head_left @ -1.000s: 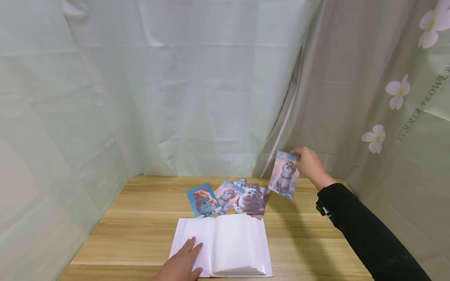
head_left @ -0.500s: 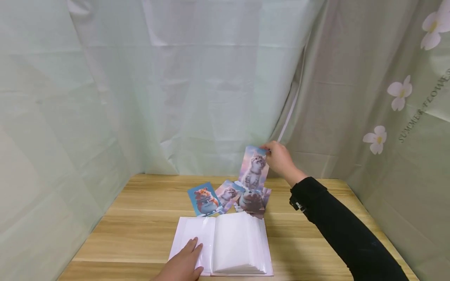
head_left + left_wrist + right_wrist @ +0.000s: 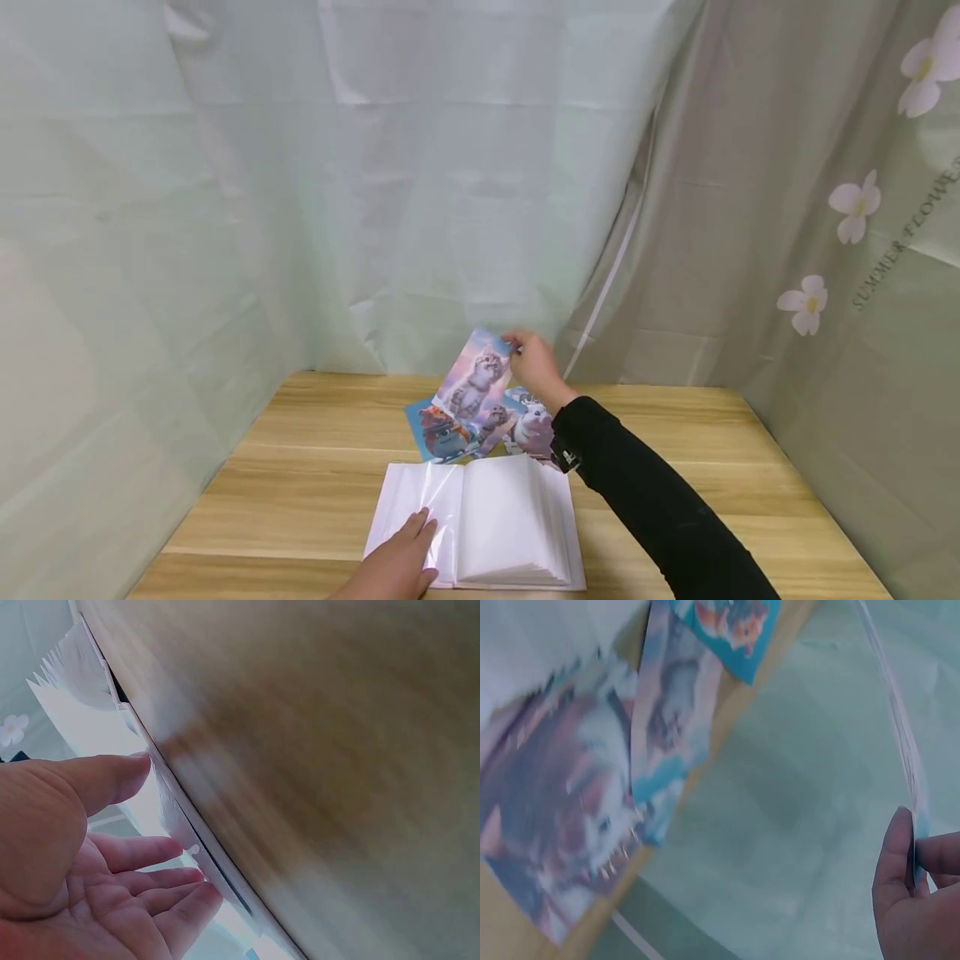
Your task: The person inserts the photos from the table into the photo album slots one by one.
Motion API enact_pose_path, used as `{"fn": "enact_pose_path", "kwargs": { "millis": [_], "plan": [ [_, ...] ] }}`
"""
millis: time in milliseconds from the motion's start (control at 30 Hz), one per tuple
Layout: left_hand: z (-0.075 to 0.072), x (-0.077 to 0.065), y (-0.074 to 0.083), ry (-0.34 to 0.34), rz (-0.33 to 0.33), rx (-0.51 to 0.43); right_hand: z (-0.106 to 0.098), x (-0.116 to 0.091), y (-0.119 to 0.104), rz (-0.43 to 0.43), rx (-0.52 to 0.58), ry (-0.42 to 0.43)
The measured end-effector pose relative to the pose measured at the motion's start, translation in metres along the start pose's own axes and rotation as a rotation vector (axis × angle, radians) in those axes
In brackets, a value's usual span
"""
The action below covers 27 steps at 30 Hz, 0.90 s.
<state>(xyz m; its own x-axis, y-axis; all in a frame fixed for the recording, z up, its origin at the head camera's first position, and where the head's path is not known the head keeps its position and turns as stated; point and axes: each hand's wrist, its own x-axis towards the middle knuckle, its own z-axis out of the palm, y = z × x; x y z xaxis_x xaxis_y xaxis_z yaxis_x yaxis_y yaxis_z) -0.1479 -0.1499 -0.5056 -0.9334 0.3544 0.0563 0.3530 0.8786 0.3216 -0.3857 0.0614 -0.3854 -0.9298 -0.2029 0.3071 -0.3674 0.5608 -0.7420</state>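
Note:
A white photo album (image 3: 502,521) lies open near the front of the table, with clear sleeves on both sides. On its left page rests my left hand (image 3: 397,558), fingers extended; the left wrist view shows the thumb and fingertips touching the album (image 3: 176,810). My right hand (image 3: 536,367) pinches a kitten picture card (image 3: 474,379) by its upper corner, above the other cards. In the right wrist view the card (image 3: 900,712) is seen edge-on between thumb and fingers. Below it lie a hamster card (image 3: 420,433), another kitten card (image 3: 673,697) and a crowned-animal card (image 3: 570,802).
The wooden table (image 3: 255,500) extends to both sides of the album. A pale curtain (image 3: 450,183) hangs behind its back edge, and a curtain printed with flowers (image 3: 855,208) hangs on the right. The scattered cards lie just behind the album.
My right hand has carried the kitten card leftward, from right of the scattered cards to over the hamster card, which it now partly covers. The left hand has stayed on the album.

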Motion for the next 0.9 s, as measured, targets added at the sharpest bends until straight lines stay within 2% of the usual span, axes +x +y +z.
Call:
{"fn": "enact_pose_path", "kwargs": {
  "millis": [333,533,700,900],
  "plan": [
    [0.003,-0.001,0.0,-0.007,0.003,-0.005,0.036,-0.007,0.014,0.135,0.127,-0.008],
    [0.002,-0.001,-0.001,-0.005,0.001,0.009,0.051,-0.012,0.014,0.149,0.112,0.045],
    [0.002,-0.001,0.0,0.006,0.006,0.021,0.062,-0.015,0.017,0.165,0.124,0.054],
    [0.002,-0.002,0.0,0.03,0.015,0.037,0.074,-0.017,0.021,0.164,0.073,0.09]
  ]
}}
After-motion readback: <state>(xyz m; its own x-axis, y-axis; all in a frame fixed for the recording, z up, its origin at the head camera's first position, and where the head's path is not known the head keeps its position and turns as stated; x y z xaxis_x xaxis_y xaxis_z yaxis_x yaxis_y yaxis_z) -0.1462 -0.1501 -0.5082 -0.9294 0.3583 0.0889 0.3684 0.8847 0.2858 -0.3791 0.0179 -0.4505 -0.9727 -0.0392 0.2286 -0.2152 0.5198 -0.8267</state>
